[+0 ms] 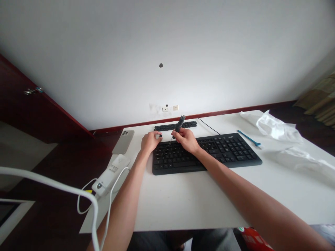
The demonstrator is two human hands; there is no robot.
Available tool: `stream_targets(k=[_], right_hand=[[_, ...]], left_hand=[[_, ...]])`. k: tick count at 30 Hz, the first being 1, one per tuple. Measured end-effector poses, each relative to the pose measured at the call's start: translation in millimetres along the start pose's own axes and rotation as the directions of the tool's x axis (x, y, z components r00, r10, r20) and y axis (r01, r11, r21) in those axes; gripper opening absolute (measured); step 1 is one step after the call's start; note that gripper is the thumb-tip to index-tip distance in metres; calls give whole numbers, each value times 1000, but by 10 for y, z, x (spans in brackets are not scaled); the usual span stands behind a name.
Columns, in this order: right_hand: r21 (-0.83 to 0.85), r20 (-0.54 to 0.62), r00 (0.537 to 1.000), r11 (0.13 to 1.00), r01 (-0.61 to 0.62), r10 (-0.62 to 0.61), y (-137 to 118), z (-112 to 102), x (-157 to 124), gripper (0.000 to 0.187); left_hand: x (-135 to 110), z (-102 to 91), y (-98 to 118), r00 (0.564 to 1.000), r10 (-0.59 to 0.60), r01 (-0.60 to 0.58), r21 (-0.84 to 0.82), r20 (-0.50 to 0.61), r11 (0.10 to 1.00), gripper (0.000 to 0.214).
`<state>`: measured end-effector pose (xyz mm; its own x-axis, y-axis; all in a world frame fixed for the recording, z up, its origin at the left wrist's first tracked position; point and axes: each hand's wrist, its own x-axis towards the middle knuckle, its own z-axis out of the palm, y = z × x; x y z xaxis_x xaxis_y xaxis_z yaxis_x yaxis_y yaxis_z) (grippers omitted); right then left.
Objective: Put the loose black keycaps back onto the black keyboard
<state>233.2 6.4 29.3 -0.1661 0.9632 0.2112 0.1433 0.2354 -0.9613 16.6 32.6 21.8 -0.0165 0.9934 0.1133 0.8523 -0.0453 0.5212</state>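
Note:
A black keyboard (209,153) lies on the white table. At its upper left corner my left hand (149,142) is closed, pinching a small black keycap (160,135) between thumb and fingers. My right hand (187,140) grips a dark-handled keycap puller (180,123), tilted, with its thin wire prongs pointing down at the keyboard's top left rows. Whether the wires touch a key is too small to tell. Behind the keyboard, loose black keycaps (190,124) are laid out in rows.
A phone (123,142) and a white power bank-like device (110,174) with a white cable (89,195) lie at the left edge. On the right are a blue slim tool (248,138) and crumpled white plastic bags (274,125). The keyboard's cord (209,126) runs behind it.

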Motion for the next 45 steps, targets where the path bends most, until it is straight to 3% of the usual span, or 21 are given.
stream_targets(k=[8,17,29,45], right_hand=[[-4,1,1000,1000,1,-1,0,6,1,37],[-52,-6,999,998,31,-31,34,6,6,37],[-86,-9,999,995,41,-42,27,5,2,36],[-32,-8,1000,999,24,-25,4,14,-4,34]], left_hand=[[-48,14,7,998,39,-39,-3,-48,999,26],[-121,-22,91,992,62,-52,96,-111,994,10],[-51,6,60,991,32,-14,137,-128,991,21],[-61,-21,99,997,-9,22,180,-72,983,30]])
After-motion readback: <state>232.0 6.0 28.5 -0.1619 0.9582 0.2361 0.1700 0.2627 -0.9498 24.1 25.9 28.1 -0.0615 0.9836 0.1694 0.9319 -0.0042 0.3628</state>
